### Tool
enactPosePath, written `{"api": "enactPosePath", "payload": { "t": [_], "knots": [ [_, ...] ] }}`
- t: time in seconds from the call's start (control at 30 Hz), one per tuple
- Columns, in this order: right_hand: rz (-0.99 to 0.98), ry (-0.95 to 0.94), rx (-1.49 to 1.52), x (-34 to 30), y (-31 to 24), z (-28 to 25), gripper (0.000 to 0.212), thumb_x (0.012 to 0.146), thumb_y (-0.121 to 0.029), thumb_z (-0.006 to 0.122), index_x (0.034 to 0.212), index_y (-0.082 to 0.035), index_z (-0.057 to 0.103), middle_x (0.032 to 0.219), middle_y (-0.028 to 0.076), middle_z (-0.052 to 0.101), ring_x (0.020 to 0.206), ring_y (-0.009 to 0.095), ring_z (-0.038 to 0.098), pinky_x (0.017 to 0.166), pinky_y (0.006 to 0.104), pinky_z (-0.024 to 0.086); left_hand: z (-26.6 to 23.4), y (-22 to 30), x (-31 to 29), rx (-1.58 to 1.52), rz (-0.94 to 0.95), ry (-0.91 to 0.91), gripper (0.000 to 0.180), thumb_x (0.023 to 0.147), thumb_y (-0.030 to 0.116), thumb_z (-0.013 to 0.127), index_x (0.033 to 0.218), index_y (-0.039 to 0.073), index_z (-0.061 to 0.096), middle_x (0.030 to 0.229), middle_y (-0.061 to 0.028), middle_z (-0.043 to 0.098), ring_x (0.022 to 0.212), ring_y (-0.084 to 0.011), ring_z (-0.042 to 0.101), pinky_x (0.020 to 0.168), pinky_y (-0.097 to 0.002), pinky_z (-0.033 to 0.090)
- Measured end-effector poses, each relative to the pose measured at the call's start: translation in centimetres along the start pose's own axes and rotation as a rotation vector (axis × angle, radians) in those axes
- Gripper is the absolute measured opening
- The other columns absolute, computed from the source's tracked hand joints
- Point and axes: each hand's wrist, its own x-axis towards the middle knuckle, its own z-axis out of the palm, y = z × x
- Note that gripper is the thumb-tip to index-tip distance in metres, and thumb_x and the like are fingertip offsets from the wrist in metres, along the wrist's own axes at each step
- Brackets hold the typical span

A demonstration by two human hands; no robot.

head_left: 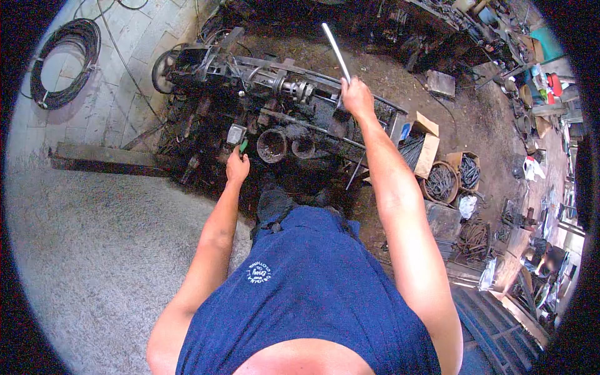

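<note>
My right hand (357, 99) is closed around the lower end of a shiny straight metal rod (336, 51), which points up and away to the left. That hand is above the right part of a dark, greasy machine (275, 81) with a bright metal chuck-like part (299, 91). On the left, my left hand (237, 167) has its fingers curled beside a small grey box (235, 134). A small green piece (244, 146) shows at its fingertips; I cannot tell whether it belongs to the box. Beside this hand stands a round metal can (272, 145) with dark contents.
A coil of black hose (65, 62) lies at the far left. A long dark beam (112, 159) is on the floor. To the right stand a cardboard box of rods (426, 145) and round tubs of metal pieces (440, 182). A dark grating (500, 328) is at lower right.
</note>
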Motion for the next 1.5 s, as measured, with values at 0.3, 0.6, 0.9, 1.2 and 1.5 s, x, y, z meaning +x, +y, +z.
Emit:
{"api": "enactPosePath", "payload": {
  "t": [0.3,0.6,0.9,1.2,1.5],
  "knots": [
    [-0.011,-0.011,-0.009,0.0,-0.5,-0.3,0.045,0.096,-0.038,0.045,0.098,0.004,0.058,0.091,0.029,0.064,0.087,0.045,0.062,0.079,0.0527,0.049,0.8,-1.5,0.2,-0.020,0.008,0.024,0.040,0.085,0.018,0.060,0.122,0.002,0.053,0.099,-0.0211,0.064,0.094,-0.0397,0.061,0.081,-0.0474,0.048],
    [-0.012,0.023,-0.007,0.2,0.1,0.6,0.045,0.096,-0.039,0.045,0.094,0.003,0.060,0.087,0.029,0.064,0.085,0.046,0.062,0.078,0.0532,0.049,-0.4,0.5,-0.2,-0.013,0.013,-0.005,0.038,0.085,0.018,0.059,0.119,0.001,0.054,0.093,-0.0198,0.064,0.089,-0.0386,0.062,0.078,-0.0466,0.049],
    [0.025,0.000,-0.030,0.1,0.1,0.3,0.045,0.096,-0.040,0.045,0.095,0.002,0.060,0.092,0.026,0.065,0.089,0.044,0.063,0.079,0.0528,0.050,0.4,-0.8,0.2,-0.007,0.025,-0.008,0.043,0.085,0.016,0.060,0.126,0.004,0.051,0.098,-0.0194,0.063,0.092,-0.0379,0.061,0.080,-0.0458,0.049],
    [0.011,0.019,0.011,0.3,0.2,0.9,0.045,0.095,-0.041,0.046,0.095,0.002,0.061,0.091,0.028,0.064,0.089,0.045,0.061,0.080,0.0528,0.048,0.2,-0.2,0.0,0.001,0.024,0.012,0.045,0.086,0.016,0.060,0.127,0.004,0.051,0.100,-0.0192,0.064,0.093,-0.0370,0.062,0.081,-0.0451,0.049],
    [0.012,0.027,0.033,0.1,-0.1,0.5,0.044,0.095,-0.040,0.046,0.095,0.002,0.060,0.091,0.027,0.065,0.089,0.045,0.061,0.080,0.0529,0.048,0.5,-0.8,0.3,0.024,0.016,0.013,0.047,0.086,0.017,0.060,0.129,0.003,0.050,0.102,-0.0191,0.064,0.094,-0.0370,0.062,0.082,-0.0448,0.049]
  ]
}}
